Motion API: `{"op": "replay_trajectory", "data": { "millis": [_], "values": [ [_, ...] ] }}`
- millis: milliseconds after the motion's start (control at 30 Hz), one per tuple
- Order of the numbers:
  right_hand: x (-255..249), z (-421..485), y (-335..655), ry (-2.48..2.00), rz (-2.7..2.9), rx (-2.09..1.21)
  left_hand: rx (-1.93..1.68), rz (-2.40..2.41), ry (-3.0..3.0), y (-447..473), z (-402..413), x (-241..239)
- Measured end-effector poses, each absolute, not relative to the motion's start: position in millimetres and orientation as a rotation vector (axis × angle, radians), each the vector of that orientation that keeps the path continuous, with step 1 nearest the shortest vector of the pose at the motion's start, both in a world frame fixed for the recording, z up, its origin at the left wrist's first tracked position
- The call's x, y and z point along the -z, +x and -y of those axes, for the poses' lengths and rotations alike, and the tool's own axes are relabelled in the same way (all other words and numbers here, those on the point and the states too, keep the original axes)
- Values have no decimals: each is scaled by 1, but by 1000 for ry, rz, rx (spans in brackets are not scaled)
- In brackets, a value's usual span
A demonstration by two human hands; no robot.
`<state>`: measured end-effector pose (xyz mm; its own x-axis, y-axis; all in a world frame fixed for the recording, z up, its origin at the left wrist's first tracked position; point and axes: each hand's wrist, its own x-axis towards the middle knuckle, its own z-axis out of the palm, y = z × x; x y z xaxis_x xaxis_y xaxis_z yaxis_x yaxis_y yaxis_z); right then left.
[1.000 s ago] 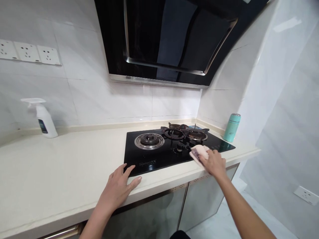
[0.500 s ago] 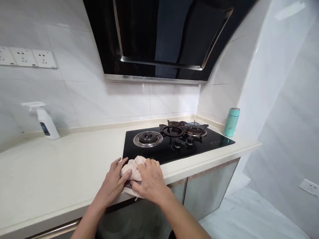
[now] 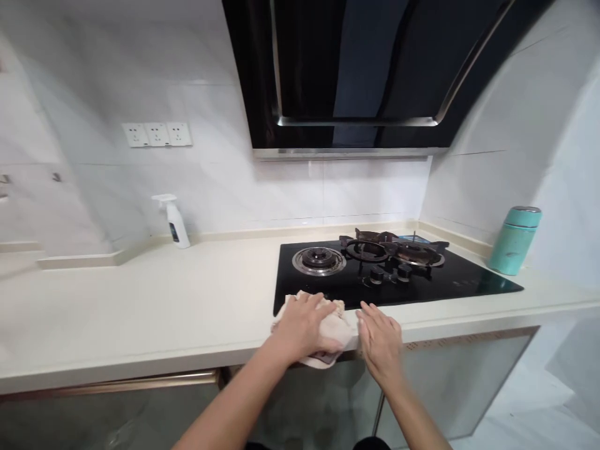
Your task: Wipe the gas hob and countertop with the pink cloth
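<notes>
Pinkish-white cloth [image 3: 338, 330] lies bunched at the front L corner of the black hob [image 3: 450, 289], draped over the edge of the cream counter [image 3: 210, 306]. L hand [image 3: 300, 326] grips it from above, fingers across the top, thumb nr the lower edge. R hand [image 3: 381, 342] is open w/ nothing in it, fingertips at the counter edge just R of the cloth. Knobs [image 3: 376, 275] & pan supports [image 3: 368, 251] sit farther back. White spray btl [image 3: 178, 226] stands well L, teal flask [image 3: 514, 242] far R.
</notes>
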<state>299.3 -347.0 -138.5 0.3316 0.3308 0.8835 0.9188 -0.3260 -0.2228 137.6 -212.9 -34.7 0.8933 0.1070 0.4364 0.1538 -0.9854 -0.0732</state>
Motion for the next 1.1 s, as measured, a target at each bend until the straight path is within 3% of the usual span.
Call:
{"op": "replay_trajectory", "data": {
  "millis": [200,367,533,867,1100],
  "values": [
    [147,349,301,-1756,1020,1032,843,247,-2917,146,248,59],
    [151,367,309,-1787,1207,992,862,233,-2891,104,230,62],
    [153,370,309,-1767,1197,1015,1006,542,-2723,13,172,75],
    [150,369,306,-1710,1170,1062,667,1060,-2611,-191,47,53],
    [153,361,305,-1650,1107,1149,722,1071,-2355,-140,95,69]
  ]
}}
